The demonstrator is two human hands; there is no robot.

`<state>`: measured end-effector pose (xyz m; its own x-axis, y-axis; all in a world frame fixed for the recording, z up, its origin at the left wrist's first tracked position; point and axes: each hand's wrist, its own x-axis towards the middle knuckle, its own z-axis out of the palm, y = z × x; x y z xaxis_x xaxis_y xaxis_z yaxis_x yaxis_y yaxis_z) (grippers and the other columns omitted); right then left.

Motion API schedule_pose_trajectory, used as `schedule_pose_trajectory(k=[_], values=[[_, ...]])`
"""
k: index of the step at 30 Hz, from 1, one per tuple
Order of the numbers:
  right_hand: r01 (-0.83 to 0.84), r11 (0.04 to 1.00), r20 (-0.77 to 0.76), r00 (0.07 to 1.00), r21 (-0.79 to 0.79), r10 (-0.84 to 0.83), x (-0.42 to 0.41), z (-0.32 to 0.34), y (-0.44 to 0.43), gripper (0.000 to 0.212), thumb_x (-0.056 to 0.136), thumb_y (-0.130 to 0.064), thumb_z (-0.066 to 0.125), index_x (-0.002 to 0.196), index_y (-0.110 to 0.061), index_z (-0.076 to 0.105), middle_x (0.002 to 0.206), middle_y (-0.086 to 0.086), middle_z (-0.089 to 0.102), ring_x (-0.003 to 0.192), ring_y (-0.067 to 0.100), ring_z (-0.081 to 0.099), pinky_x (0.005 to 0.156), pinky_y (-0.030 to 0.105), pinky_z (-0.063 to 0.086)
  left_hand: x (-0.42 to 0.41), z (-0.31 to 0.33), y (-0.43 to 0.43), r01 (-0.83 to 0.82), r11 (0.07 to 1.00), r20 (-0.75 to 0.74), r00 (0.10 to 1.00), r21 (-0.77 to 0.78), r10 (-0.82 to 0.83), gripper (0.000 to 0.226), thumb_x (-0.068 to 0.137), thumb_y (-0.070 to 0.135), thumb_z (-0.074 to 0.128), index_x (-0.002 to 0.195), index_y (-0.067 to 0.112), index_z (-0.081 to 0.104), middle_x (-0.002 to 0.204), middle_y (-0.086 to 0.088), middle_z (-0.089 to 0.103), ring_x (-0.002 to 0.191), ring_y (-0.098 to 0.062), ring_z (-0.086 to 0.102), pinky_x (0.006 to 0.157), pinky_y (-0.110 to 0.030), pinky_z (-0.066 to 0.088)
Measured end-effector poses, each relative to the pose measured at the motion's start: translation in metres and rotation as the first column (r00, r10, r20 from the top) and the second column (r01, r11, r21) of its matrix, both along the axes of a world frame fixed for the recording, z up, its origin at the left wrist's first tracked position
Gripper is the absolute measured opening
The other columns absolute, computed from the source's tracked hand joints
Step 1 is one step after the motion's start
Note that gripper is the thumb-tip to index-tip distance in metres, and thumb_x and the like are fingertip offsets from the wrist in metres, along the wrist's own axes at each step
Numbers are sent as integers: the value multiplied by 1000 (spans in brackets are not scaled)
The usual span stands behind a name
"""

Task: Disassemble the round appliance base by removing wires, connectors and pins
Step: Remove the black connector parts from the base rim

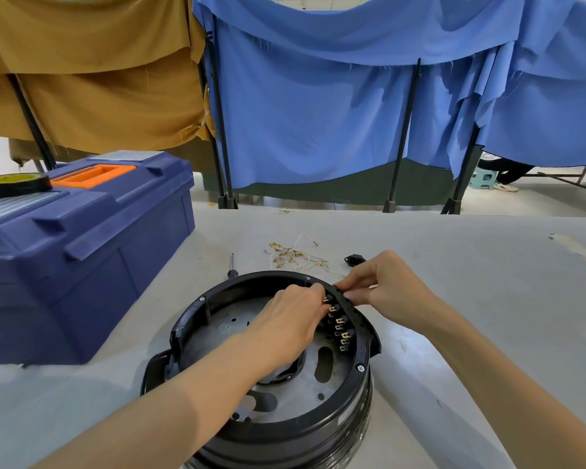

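Here the round base (301, 438) sits at the worktop's (471, 272) six o'clock. At its two o'clock, the left hand (291, 319) pinches the topmost of the brass connectors (342, 330) while the right hand (386, 286) grips the rim. Loose wires (295, 255) lie beyond, at twelve.

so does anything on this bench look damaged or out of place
Nothing looks broken. The loose wires and black socket behind the round base are scattered, as removed parts would be. The one oddity is a pale scuffed patch on the table at far right.
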<state>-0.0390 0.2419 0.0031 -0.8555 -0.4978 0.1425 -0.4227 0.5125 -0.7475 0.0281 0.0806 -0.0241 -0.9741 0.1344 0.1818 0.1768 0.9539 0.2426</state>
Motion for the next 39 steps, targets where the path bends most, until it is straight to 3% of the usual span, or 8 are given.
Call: schedule_pose_trajectory(k=[9,16,21,25,30,39], values=[[-6,1000,-32,999,14,6,1,-1,-1,20,81,8,67,89,-6,78,83,7,76,80,16,73,84,29,57,2,0,2,-9,999,8,1000,34,9,17,101,27,39,89,14,38,85,-11,51,77,-30,50,68,-43,45],[-56,998,-10,998,6,56,-1,1,1,20,79,7,70,86,-9,79,78,-1,76,77,8,72,70,11,53,-3,0,0,-34,999,-5,999,7,34,24,100,29,40,103,7,49,91,-13,54,84,-31,53,69,-40,43],[-88,996,31,996,-16,89,0,1,3,23,75,10,73,84,-10,78,66,-11,73,68,3,71,61,6,48,-1,1,0,-37,997,-1,999,73,37,17,99,28,45,94,12,48,84,-7,54,82,-29,54,71,-41,44],[-80,997,37,996,-11,81,-4,-1,4,21,75,8,75,88,-9,78,74,-5,75,72,6,72,63,8,50,-2,1,3,-79,997,-11,997,-15,79,15,98,25,47,91,13,45,86,-9,53,82,-31,55,64,-38,39],[-75,996,22,997,-42,76,-6,-4,4,18,75,10,75,86,-4,77,77,2,76,74,10,73,65,9,51,-3,0,5,-92,996,-17,996,-16,92,15,98,18,47,85,12,40,81,-6,45,76,-31,50,62,-36,35],[-86,996,-8,996,-36,86,-5,-4,2,15,75,6,76,82,-8,78,72,-2,74,71,9,72,63,2,47,-2,2,4,-58,998,-7,998,-39,58,18,99,23,43,84,15,38,81,-6,42,79,-30,48,64,-35,32]])
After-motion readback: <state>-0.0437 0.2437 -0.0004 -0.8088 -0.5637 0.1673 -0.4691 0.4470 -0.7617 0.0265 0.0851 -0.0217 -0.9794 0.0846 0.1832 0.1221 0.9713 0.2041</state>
